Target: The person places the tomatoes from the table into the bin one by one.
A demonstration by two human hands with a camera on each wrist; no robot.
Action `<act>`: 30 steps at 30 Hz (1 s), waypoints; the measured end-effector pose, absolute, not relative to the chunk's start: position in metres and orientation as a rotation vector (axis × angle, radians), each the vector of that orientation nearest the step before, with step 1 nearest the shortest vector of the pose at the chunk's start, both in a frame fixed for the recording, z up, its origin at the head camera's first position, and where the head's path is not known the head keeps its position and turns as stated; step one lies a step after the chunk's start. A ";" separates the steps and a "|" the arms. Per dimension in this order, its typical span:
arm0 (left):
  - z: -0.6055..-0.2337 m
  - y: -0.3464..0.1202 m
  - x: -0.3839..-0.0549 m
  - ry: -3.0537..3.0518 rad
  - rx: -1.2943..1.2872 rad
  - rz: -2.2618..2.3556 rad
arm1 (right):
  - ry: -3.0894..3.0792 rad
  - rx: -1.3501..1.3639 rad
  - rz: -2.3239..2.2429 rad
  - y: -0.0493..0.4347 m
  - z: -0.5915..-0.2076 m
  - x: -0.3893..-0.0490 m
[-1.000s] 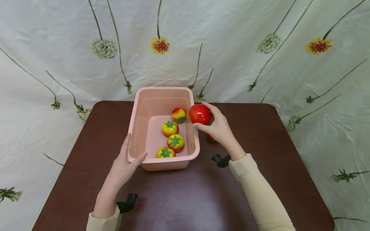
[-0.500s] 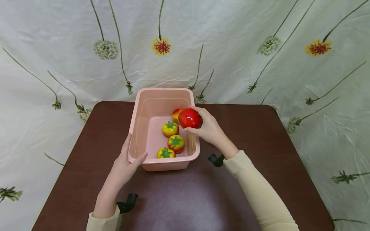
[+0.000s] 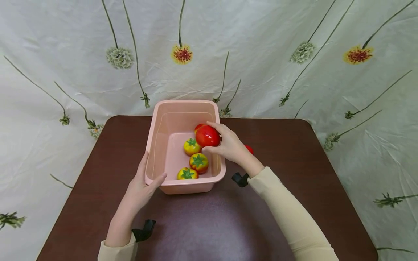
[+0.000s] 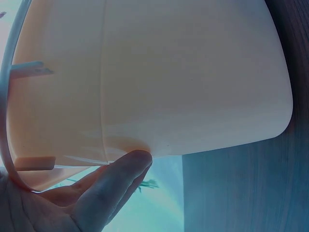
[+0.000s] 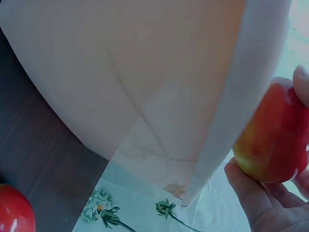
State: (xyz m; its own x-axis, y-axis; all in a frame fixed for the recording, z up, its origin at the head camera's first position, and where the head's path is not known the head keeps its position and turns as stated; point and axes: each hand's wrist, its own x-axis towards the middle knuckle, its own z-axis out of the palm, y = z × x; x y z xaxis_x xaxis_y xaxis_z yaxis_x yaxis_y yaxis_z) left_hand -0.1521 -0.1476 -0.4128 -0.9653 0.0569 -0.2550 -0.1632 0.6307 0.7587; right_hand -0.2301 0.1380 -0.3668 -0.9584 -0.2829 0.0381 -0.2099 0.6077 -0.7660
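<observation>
A pink plastic bin (image 3: 174,152) stands on the table, with several yellow-and-red tomatoes (image 3: 199,162) with green leafy tops inside. My left hand (image 3: 142,185) holds its near left corner, thumb at the front rim and fingers along the outer side; the left wrist view shows the fingers (image 4: 118,186) against the wall. Over the bin's right side, my right hand (image 3: 225,143) grips a glossy red tomato (image 3: 207,136) between thumb and fingers. From the right wrist its yellowish lower part shows beyond the rim. The held tomato partly covers the farthest one in the bin.
Another red tomato (image 3: 249,149) lies on the dark brown table (image 3: 294,156), right of the bin and partly hidden by the right forearm. A flower-printed white cloth (image 3: 261,43) hangs behind the table. Black straps (image 3: 143,230) stick out at both wrists.
My right hand has carried the red tomato leftward, from beside the bin's right rim to over its inside. The left hand has stayed at the corner.
</observation>
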 end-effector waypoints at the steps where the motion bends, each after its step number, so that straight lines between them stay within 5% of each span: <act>1: -0.413 -0.148 -0.152 2.600 -0.085 1.247 | 2.734 -0.424 -1.280 0.137 -0.367 -0.231; 17: -0.413 -0.148 -0.152 2.598 -0.079 1.244 | 2.848 -0.501 -1.031 0.131 -0.371 -0.231; 30: -0.414 -0.147 -0.153 2.604 -0.092 1.241 | 2.936 -0.576 -1.413 0.155 -0.378 -0.230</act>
State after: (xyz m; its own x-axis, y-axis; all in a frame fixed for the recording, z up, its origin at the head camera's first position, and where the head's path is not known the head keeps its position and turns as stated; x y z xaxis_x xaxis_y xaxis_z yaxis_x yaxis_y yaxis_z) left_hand -0.1527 -0.1472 -0.4136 -0.9656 0.0522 -0.2547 -0.1650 0.6341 0.7554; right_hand -0.2295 0.1551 -0.3778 -0.9259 -0.2354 0.2954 -0.3778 0.5778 -0.7235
